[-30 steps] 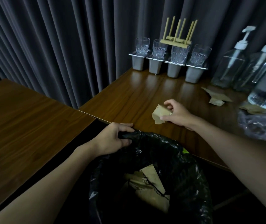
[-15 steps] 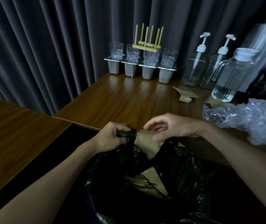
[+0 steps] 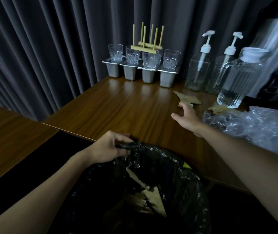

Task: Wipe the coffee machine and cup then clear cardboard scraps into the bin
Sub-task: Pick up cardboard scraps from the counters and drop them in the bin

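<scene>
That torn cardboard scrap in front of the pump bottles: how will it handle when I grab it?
The scrap looks thin and ragged, so probably light and stiffish, creasing rather than drooping. It lies flat on the glossy table, so it may slide before the right hand lifts an edge. It seems to be overlapping pieces, which could separate.

bin (image 3: 177,166) before the table (image 3: 118,107), cardboard scraps (image 3: 188,98) on table beside jug (image 3: 236,81), glasses (image 3: 149,59) behind
</scene>
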Demonstrator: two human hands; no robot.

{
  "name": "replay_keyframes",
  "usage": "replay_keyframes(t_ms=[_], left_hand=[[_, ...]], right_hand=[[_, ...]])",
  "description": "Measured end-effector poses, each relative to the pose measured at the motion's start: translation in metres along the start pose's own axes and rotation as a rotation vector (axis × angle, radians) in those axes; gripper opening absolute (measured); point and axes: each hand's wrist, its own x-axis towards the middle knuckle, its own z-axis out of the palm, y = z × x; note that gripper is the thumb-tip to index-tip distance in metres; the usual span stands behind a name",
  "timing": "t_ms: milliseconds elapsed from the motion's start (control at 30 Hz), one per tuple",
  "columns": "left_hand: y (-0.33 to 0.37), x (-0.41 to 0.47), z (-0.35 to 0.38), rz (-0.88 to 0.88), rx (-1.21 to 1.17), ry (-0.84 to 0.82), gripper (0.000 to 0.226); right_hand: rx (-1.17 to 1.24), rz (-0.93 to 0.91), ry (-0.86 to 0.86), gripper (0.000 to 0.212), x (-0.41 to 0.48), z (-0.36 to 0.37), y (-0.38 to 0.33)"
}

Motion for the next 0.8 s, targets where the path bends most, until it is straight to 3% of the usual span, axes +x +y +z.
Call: replay_keyframes(t_ms=[133, 267, 400, 533, 667, 800], left_hand=[[0.0, -0.001, 0.001, -0.008, -0.019, 0.012, 0.031], [0.003, 0.002, 0.001, -0.01, -0.026, 0.018, 0.032], [-0.002, 0.002, 0.001, 0.007, -0.024, 0.043, 0.031], [-0.01, 0.006, 0.001, 0.05, 0.006, 0.04, 0.031], [-0.016, 0.008, 0.002, 0.093, -0.038, 0.012, 0.026], [-0.02, 0.008, 0.002, 0.087, -0.005, 0.004, 0.026]], right_hand=[[-0.262, -0.011, 0.155, 0.071, 0.039, 0.003, 0.012], [-0.427, 0.022, 0.13, 0.067, 0.061, 0.006, 0.025], [-0.56, -0.057, 0.08, 0.059, 0.049, 0.019, 0.024], [-0.544, -0.173, 0.099, 0.052, 0.008, 0.03, 0.013], [-0.491, -0.291, 0.17, 0.028, -0.035, 0.033, 0.008], [-0.437, -0.142, 0.081, 0.011, -0.064, 0.024, 0.007]])
